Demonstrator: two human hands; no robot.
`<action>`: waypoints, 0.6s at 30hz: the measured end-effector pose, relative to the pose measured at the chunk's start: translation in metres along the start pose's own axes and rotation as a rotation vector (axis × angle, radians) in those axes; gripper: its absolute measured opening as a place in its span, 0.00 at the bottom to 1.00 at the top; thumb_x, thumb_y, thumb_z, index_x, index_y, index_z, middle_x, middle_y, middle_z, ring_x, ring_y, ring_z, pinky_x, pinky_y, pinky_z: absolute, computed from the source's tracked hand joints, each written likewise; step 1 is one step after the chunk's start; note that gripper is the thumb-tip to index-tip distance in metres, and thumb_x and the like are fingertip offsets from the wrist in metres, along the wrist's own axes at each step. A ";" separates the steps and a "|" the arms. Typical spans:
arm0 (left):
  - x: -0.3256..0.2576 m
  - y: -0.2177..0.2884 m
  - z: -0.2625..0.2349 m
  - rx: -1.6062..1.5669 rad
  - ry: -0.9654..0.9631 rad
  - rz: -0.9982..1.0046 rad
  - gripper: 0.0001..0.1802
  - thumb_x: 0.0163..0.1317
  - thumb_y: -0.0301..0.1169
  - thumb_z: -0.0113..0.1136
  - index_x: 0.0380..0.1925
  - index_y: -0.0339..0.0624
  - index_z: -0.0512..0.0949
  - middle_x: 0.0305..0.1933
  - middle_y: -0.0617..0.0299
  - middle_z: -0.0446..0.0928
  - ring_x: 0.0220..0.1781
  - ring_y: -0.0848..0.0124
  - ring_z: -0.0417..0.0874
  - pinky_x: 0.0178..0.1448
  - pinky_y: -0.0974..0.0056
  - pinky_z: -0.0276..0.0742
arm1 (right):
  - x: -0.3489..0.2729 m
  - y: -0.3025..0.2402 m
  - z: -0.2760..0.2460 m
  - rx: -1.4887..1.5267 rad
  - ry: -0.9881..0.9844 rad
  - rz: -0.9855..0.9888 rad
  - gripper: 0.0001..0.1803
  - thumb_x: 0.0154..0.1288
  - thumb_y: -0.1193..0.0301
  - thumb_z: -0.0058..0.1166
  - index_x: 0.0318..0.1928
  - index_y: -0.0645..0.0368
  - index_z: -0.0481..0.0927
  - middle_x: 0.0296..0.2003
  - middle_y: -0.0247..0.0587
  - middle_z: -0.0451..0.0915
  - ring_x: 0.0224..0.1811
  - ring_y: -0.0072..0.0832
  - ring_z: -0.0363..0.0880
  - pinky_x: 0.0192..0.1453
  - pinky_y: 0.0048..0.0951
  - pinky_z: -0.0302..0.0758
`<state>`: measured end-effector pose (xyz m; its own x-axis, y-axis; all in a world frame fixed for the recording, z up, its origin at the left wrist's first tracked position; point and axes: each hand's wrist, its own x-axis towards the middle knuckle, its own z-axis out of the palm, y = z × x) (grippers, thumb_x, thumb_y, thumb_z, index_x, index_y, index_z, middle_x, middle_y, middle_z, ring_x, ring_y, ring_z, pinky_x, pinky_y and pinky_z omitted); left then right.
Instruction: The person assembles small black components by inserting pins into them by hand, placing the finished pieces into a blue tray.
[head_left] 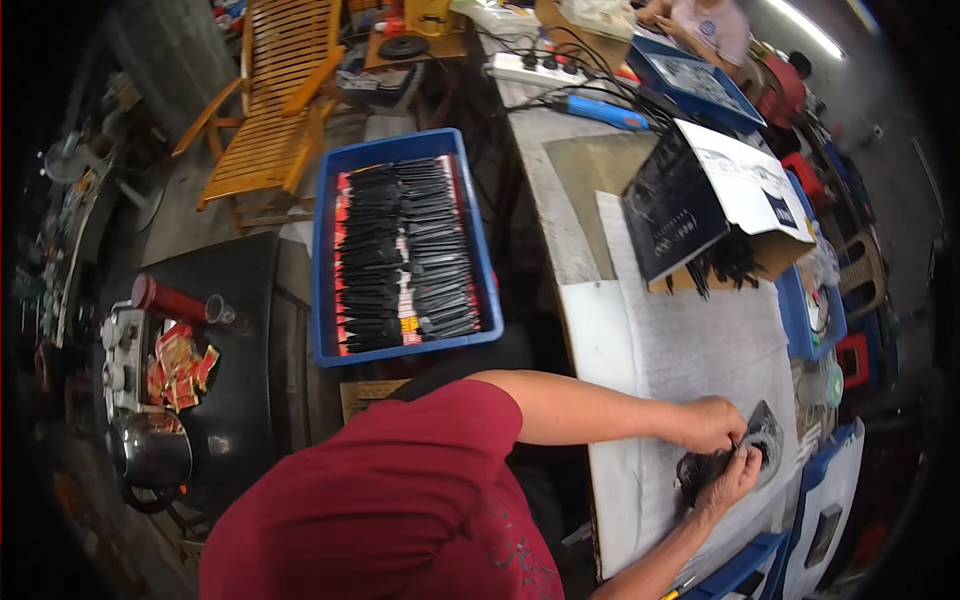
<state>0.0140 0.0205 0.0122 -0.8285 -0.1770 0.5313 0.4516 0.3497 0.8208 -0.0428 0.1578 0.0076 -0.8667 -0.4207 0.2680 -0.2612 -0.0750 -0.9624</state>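
My left hand point(712, 425) reaches across from the upper side, fingers closed in a pinch. Just below it my right hand point(732, 482) is closed too, its fingertips meeting the left ones. Between the fingertips is a small dark piece, too small to name. Close to the right of both hands lies a dark grey object with a round, shiny rim point(768, 440), on the white sheet point(715, 350) covering the workbench. A black item point(690, 473) shows partly at the left of my right hand; the hands hide the rest.
A black-and-white carton point(675, 205) with black parts spilling out stands farther up the bench, near a blue-handled tool point(605, 112) and a power strip point(535, 72). A blue bin point(322, 250) of packed black pieces sits left. Blue trays point(745, 565) line the right edge. Another person point(708, 30) sits beyond.
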 end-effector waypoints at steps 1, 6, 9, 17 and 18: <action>-0.002 -0.002 0.004 0.192 -0.010 0.093 0.05 0.38 0.27 0.54 0.16 0.36 0.72 0.20 0.53 0.74 0.24 0.60 0.77 0.27 0.59 0.70 | -0.001 -0.001 0.001 0.051 -0.017 0.010 0.07 0.61 0.72 0.45 0.26 0.55 0.64 0.18 0.22 0.61 0.18 0.08 0.54 0.20 0.11 0.50; -0.018 -0.009 0.003 0.517 0.122 0.394 0.05 0.41 0.30 0.54 0.18 0.42 0.70 0.19 0.61 0.71 0.25 0.63 0.75 0.27 0.59 0.70 | 0.001 0.007 0.003 0.132 -0.144 0.056 0.08 0.61 0.71 0.45 0.25 0.54 0.63 0.17 0.22 0.62 0.17 0.09 0.55 0.19 0.12 0.52; -0.030 0.002 -0.007 0.477 0.124 0.291 0.05 0.42 0.28 0.52 0.21 0.41 0.68 0.22 0.62 0.69 0.26 0.63 0.73 0.27 0.61 0.69 | -0.002 0.010 0.003 0.171 -0.193 0.057 0.09 0.63 0.65 0.45 0.34 0.57 0.69 0.21 0.25 0.66 0.19 0.10 0.58 0.19 0.12 0.55; -0.123 0.023 -0.119 0.446 0.101 0.199 0.04 0.47 0.23 0.51 0.24 0.38 0.67 0.21 0.56 0.66 0.26 0.59 0.71 0.29 0.58 0.68 | 0.002 0.016 -0.010 0.169 0.040 0.018 0.16 0.64 0.65 0.44 0.48 0.61 0.66 0.28 0.32 0.69 0.22 0.12 0.61 0.21 0.10 0.59; -0.139 0.025 -0.137 0.512 0.145 0.175 0.04 0.48 0.23 0.51 0.24 0.37 0.67 0.21 0.56 0.65 0.25 0.58 0.71 0.28 0.58 0.68 | 0.003 0.016 -0.012 0.167 0.038 0.023 0.16 0.64 0.65 0.44 0.48 0.61 0.66 0.28 0.32 0.69 0.22 0.12 0.61 0.21 0.10 0.59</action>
<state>0.1861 -0.0718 -0.0125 -0.6853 -0.1883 0.7035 0.3296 0.7812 0.5301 -0.0542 0.1660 -0.0066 -0.8879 -0.3901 0.2439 -0.1692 -0.2159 -0.9616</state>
